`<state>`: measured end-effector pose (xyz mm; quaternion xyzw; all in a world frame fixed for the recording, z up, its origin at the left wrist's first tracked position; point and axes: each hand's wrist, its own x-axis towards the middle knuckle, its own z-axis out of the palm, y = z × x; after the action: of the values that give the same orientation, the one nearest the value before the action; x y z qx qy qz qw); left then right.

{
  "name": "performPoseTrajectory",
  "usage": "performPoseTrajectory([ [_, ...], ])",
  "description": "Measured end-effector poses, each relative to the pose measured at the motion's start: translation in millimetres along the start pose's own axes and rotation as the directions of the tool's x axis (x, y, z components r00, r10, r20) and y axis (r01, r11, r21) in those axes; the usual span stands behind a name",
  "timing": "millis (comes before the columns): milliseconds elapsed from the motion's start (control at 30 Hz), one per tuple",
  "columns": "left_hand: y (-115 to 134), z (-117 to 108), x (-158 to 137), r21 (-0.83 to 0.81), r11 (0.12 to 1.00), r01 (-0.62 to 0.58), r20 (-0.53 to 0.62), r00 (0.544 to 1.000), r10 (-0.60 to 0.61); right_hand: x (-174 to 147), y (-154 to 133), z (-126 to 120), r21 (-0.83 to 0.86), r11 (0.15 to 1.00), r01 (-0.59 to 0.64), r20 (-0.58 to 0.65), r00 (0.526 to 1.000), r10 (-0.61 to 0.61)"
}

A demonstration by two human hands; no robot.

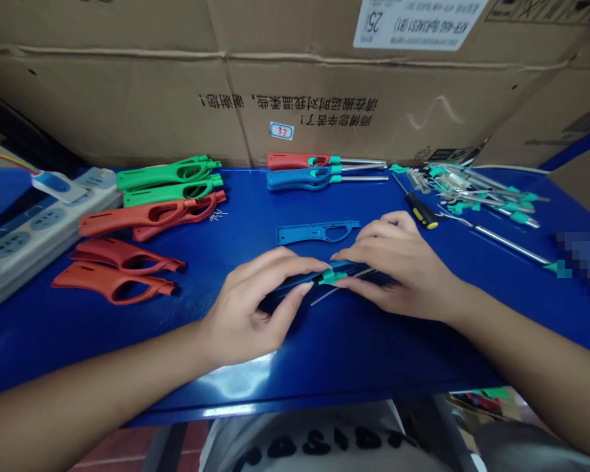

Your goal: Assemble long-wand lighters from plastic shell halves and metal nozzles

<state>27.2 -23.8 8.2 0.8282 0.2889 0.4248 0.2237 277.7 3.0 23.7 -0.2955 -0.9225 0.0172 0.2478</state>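
Observation:
My left hand (253, 305) is closed around a blue lighter housing (286, 283), thumb and forefinger pinching it close to a teal plastic part (332, 275). From the other side my right hand (398, 269) grips the same lighter by that teal part, fingers and thumb pressed together. Much of the lighter is hidden under both hands. A thin wire or rod (324, 296) sticks out below the fingers. Just beyond my hands lies a separate blue housing half (314, 233), its inner side up.
Green housings (164, 176) and red-orange housings (113, 283) lie left, beside a white power strip (44, 223). Two assembled lighters (299, 179) rest at the back. Right are a screwdriver (421, 211), a pile of metal tubes with teal parts (482, 190) and a single tube (511, 244). Cardboard (142, 98) stands behind.

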Motion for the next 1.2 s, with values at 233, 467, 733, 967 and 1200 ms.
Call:
performPoseTrajectory([
  [233, -10, -1, 3, 0.006, 0.989, 0.148, 0.077, 0.986, -0.148, -1, 1, 9, 0.078, 0.996, -0.049, 0.088, 0.995, 0.042],
  [467, -30, -1, 8, 0.064, 0.977, 0.201, 0.248, 0.946, -0.211, 0, 12, 8, -0.003, 0.994, -0.106, 0.229, 0.968, 0.103],
  [733, -24, -9, 7, 0.292, 0.955, 0.057, 0.251, 0.959, -0.134, -8, 33, -21, 0.072, 0.976, -0.206, 0.439, 0.885, 0.154],
  [967, -14, -9, 1, 0.341, 0.940, 0.014, 0.305, 0.944, -0.125, -13, 42, -26, 0.180, 0.952, -0.249, 0.519, 0.846, 0.123],
  [1200, -15, -10, 1, 0.295, 0.955, -0.004, 0.308, 0.947, -0.091, -10, 40, -26, 0.187, 0.960, -0.210, 0.432, 0.895, 0.112],
])
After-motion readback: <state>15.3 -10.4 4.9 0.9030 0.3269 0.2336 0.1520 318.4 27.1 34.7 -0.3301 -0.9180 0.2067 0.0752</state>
